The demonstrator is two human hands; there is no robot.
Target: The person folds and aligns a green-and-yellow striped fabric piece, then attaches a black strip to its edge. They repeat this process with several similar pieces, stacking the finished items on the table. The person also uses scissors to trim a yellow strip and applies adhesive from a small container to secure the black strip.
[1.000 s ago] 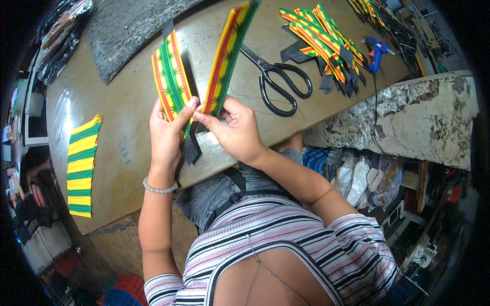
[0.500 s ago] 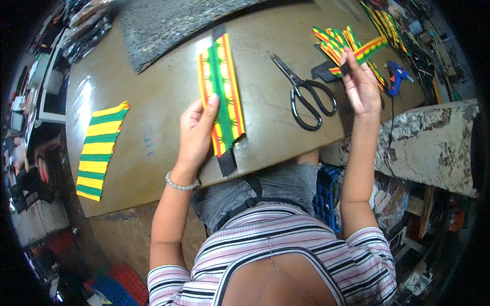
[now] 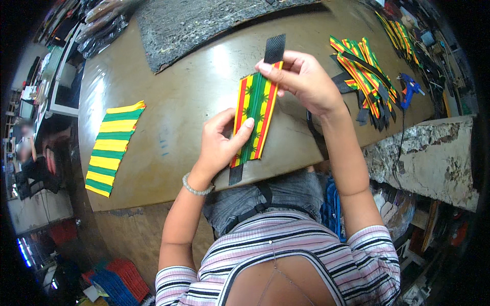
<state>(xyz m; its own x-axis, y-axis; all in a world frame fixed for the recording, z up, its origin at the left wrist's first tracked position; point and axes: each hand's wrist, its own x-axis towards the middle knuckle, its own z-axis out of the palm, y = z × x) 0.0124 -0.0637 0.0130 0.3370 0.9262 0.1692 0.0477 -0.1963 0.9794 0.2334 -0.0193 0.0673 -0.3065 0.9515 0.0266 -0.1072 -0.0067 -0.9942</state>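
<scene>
A woven band panel (image 3: pixel 252 109) in yellow, red and green with dark leaf-like motifs is between my hands, tilted slightly to the right. Dark strap ends stick out at its top and bottom. My left hand (image 3: pixel 224 137) grips the panel's lower left part, thumb lying on its face. My right hand (image 3: pixel 306 84) pinches the upper right corner, near the black strap end (image 3: pixel 275 48). Whether a separate narrow strip is also in its fingers cannot be told. Scissors (image 3: pixel 314 127) lie by my right forearm, which hides most of them.
At the left lies a yellow and green striped panel (image 3: pixel 116 145). A heap of striped strips (image 3: pixel 362 71) sits at the right, with a blue glue gun (image 3: pixel 410 91) and its cord beside it. A grey speckled mat (image 3: pixel 204 25) covers the table's (image 3: pixel 178 168) far side.
My right hand has come left from the heap, where it held a narrow striped strip, to the panel's upper end. The panel now leans right, and my left hand holds it lower down.
</scene>
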